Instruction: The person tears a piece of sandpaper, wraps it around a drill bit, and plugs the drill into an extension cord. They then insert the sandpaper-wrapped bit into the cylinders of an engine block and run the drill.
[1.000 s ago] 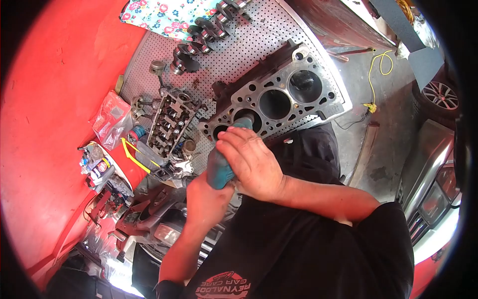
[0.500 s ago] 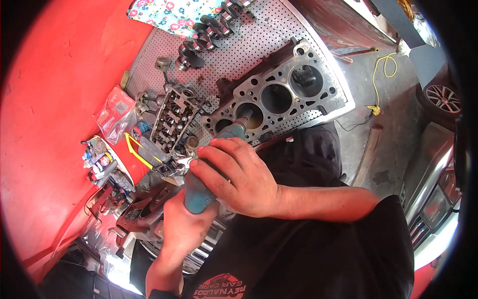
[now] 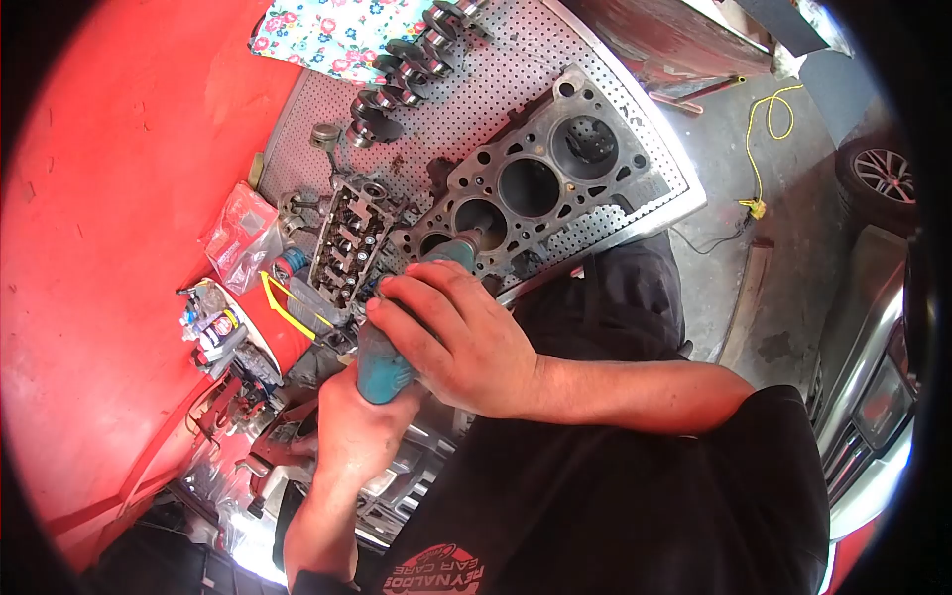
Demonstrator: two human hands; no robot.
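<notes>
A teal power drill (image 3: 385, 369) is gripped by both hands, its nose pointing up and right toward the engine block (image 3: 637, 183). My left hand (image 3: 365, 428) is closed around the drill's lower rear part. Wrapped over the top of its body is my right hand (image 3: 471, 347), arm reaching in from the right. The drill's shaft enters one of the cylinder bores (image 3: 482, 214); whatever is on its end inside is hidden. Beside the block lies a cylinder head (image 3: 352, 238) with its valve gear showing.
A crankshaft (image 3: 402, 77) and a flowered cloth (image 3: 332, 35) lie on the perforated metal bench top (image 3: 307, 109). A piston with rod (image 3: 325, 137) rests near the head. Left are a plastic-wrapped red packet (image 3: 241, 223) and a red bucket (image 3: 278, 322) of supplies. A yellow cord (image 3: 759, 149) crosses the floor.
The whole view has shifted a little, with the block now slightly farther left and up. Both hands and the drill appear slightly left and higher. The grip is unchanged.
</notes>
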